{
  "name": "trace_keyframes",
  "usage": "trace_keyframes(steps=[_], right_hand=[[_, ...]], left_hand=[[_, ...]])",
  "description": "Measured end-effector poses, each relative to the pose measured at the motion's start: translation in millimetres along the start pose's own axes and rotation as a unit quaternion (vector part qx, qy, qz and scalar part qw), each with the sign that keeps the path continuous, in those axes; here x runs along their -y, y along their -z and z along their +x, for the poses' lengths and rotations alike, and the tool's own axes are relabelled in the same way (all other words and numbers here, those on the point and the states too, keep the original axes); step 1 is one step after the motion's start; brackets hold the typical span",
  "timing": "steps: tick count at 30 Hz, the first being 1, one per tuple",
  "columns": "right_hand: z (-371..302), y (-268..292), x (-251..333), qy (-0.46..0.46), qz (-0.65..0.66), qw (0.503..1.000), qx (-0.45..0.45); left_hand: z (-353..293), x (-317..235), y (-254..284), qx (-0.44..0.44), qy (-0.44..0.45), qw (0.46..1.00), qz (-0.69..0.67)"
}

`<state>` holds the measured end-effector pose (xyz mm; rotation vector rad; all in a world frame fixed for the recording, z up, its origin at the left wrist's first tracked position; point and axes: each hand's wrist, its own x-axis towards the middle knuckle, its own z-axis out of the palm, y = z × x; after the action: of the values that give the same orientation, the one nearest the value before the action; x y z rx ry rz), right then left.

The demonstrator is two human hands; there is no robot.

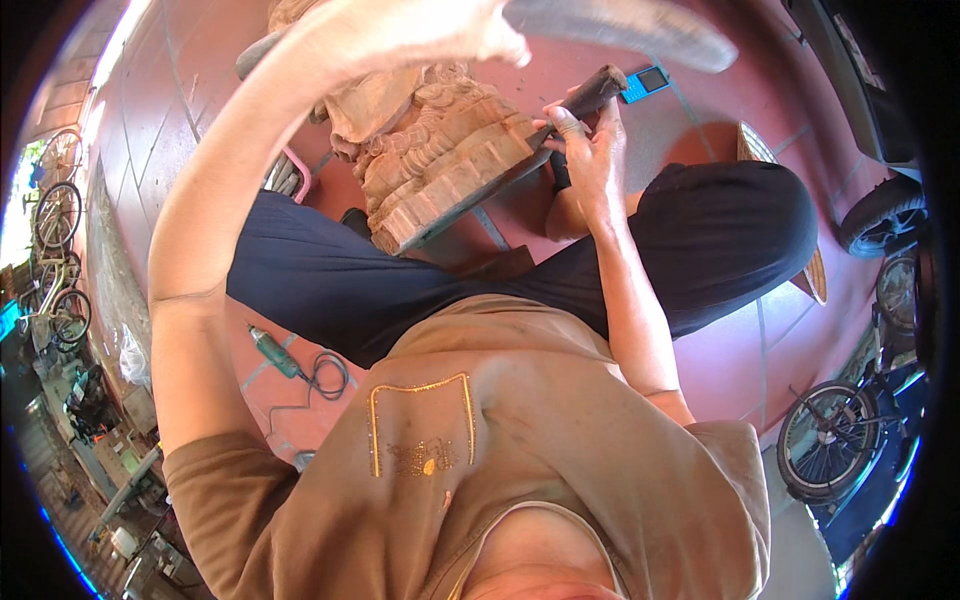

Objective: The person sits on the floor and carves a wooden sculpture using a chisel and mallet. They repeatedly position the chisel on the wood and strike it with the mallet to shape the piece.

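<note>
At the frame's upper centre, left fingers (514,46) grip a blurred club (650,35), right fingers (609,116) a chisel (594,92), probably stiff, best held mid-handle.

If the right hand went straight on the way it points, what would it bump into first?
Going forward, the right hand would likely meet the blurred club first, though depth is unclear; it may pass underneath.
</note>
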<state>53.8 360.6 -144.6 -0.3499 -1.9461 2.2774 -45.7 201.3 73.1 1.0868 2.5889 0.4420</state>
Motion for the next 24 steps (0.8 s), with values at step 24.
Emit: trace_keyframes(steps=[24], right_hand=[[10.1,3.2,2.2,-0.040,0.026,0.999,0.014]], left_hand=[[36.0,40.6,-32.8,0.029,-0.072,0.991,0.111]])
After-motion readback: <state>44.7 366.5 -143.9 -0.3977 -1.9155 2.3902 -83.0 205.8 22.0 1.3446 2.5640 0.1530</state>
